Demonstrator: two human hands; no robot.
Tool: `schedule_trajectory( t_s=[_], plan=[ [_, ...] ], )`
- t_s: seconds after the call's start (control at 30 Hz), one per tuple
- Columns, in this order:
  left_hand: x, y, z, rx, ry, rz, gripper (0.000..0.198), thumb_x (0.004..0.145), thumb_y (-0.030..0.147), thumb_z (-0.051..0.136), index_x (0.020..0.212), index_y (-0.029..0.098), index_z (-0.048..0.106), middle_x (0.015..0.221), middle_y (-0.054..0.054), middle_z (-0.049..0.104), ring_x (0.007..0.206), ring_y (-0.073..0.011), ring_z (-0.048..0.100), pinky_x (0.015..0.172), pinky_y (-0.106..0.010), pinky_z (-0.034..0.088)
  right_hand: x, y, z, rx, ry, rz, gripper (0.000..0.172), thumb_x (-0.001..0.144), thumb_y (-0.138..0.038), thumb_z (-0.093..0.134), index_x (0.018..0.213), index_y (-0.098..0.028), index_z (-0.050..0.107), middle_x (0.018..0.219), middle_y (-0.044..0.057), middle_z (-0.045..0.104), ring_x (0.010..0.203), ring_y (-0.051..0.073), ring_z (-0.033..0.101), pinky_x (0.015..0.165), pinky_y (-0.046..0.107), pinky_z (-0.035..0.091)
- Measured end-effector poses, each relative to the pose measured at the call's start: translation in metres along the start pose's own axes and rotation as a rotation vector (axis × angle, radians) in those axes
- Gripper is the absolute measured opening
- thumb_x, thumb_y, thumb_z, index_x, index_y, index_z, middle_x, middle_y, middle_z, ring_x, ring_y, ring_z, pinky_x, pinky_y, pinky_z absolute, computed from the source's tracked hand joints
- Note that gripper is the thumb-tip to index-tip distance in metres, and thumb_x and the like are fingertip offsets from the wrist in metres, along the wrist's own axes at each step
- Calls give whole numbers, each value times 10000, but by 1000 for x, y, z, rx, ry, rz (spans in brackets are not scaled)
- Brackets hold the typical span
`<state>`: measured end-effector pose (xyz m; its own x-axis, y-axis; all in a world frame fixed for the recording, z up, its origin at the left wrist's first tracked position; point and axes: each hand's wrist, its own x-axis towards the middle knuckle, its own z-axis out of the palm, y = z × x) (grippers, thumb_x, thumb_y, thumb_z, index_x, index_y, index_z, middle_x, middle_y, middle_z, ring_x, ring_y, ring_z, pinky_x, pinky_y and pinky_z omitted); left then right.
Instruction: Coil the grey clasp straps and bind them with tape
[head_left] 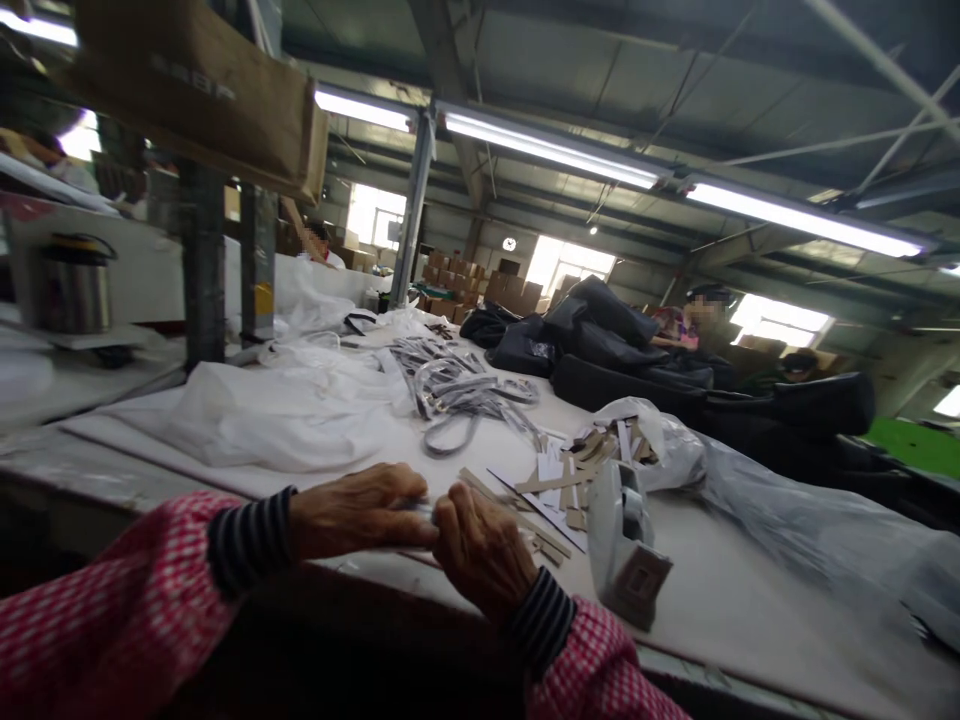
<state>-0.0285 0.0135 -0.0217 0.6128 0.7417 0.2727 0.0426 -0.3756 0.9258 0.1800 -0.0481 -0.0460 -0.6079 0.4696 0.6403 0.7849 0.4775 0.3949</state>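
Note:
My left hand (364,512) and my right hand (480,545) meet over the near edge of the table (727,570). Both are closed, fingertips almost touching, around a small pale or greyish piece that is mostly hidden, so its kind cannot be told. Just beyond my right hand lie loose grey and white cardboard strips (559,490). To the right of them stands a tape dispenser (626,550), close to the table's edge. Farther back is a tangled pile of grey straps (461,385) with small metal parts.
White plastic sheeting (262,415) covers the left side. Black padded bags (600,335) are heaped at the back right, with clear plastic (795,510) before them. A brown bag (202,95) hangs upper left near a dark post (204,260). Other people are beyond the table.

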Motion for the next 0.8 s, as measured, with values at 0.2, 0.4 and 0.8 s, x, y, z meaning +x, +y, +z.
schedule_trajectory(
  t_s=[0.2,0.4,0.8],
  plan=[
    [11,-54,27,829,-110,365,266,940,420,593,834,176,586,886,-56,614,877,-238,502,783,-329,361,-27,14,27,235,-311,141,156,940,-208,559,1088,-188,513,1031,69,612,861,205,599,657,300,477],
    [1,-83,38,899,-106,423,193,977,339,543,890,173,588,994,-96,633,965,-257,496,878,-388,385,-55,37,10,719,-479,387,506,793,-379,787,1215,-181,592,1077,70,672,976,239,618,840,351,488],
    [17,-78,29,632,-216,525,324,996,460,488,832,190,555,912,-50,580,922,-221,471,861,-346,399,-36,28,21,713,-394,356,107,860,-238,726,770,-183,704,763,12,669,779,159,606,715,249,395]
  ],
)
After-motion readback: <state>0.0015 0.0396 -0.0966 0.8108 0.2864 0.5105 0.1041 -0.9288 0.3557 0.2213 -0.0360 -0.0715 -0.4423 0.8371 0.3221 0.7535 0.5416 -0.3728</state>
